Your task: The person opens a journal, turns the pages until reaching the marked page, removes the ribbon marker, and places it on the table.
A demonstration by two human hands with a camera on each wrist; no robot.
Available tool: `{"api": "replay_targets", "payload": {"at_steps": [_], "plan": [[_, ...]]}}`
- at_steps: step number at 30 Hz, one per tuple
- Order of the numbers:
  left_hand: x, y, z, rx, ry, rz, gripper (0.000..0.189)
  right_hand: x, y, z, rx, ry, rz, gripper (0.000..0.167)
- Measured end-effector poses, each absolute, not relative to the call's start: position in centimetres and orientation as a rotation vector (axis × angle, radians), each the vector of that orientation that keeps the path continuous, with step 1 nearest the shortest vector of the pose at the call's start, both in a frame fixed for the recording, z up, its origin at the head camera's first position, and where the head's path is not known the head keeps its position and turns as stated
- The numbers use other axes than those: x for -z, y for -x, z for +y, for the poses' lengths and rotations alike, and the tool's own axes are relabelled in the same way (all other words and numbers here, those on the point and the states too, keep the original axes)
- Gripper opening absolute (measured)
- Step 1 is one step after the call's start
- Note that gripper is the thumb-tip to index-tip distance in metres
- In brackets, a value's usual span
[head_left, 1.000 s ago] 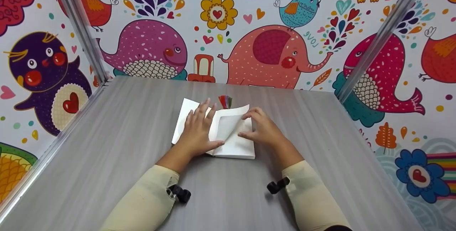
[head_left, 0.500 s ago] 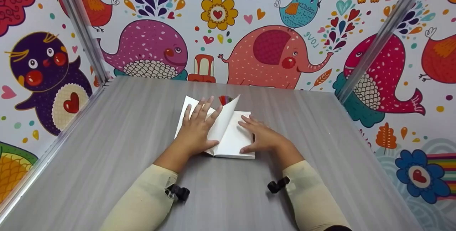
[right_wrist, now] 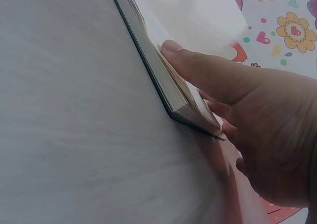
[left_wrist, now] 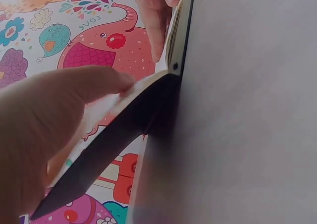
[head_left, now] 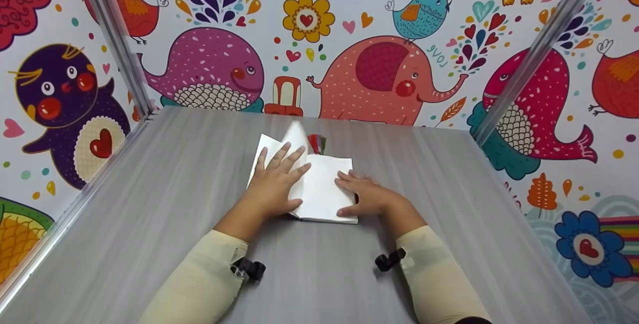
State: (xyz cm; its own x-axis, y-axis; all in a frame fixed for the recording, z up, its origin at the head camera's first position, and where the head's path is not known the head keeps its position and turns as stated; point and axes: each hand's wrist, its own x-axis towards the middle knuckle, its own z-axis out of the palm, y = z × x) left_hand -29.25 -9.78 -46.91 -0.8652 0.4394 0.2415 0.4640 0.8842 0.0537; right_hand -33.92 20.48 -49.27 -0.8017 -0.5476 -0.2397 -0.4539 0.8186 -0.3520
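An open book with blank white pages (head_left: pixel 327 189) lies on the table, its dark cover (left_wrist: pixel 109 147) showing from below in the left wrist view. Spread fingers of my left hand (head_left: pixel 274 181) rest over the left pages, with the thumb near the middle fold. A turning page (head_left: pixel 295 134) stands up behind those fingers, blurred at its tip. At the right edge, my right hand (head_left: pixel 367 195) rests its fingers and thumb on the right page. The right wrist view shows this thumb (right_wrist: pixel 181 53) on the paper above the thick page block (right_wrist: pixel 158 78).
Red, purple and green ribbon ends (head_left: pixel 316 143) stick out past the book's far edge. Grey wood-grain table (head_left: pixel 189 164) surrounds the book. Walls printed with cartoon animals (head_left: pixel 379 79) and metal corner posts (head_left: pixel 117 44) bound the table at the back and sides.
The page that the right hand lifted has swung over leftward behind the left hand, uncovering the right page. The right hand has let go of it and lowered onto the right page.
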Motion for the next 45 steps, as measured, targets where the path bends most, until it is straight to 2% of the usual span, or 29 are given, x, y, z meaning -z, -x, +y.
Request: {"api": "replay_targets", "payload": {"at_steps": [16, 28, 41, 45], "plan": [[48.7, 30.2, -11.2, 0.354, 0.624, -3.074, 0.09, 49.2, 33.7, 20.5, 0.401, 0.747, 2.661, 0.103], [49.0, 30.2, -11.8, 0.588, 0.59, -3.252, 0.086, 48.6, 33.2, 20.3, 0.507, 0.814, 2.623, 0.082], [49.0, 30.4, -12.1, 0.651, 0.618, -3.308, 0.088, 48.3, 33.0, 20.1, 0.476, 0.757, 2.609, 0.085], [49.1, 30.4, -12.1, 0.65, 0.617, -3.312, 0.088, 48.2, 32.9, 20.2, 0.45, 0.769, 2.599, 0.092]]}}
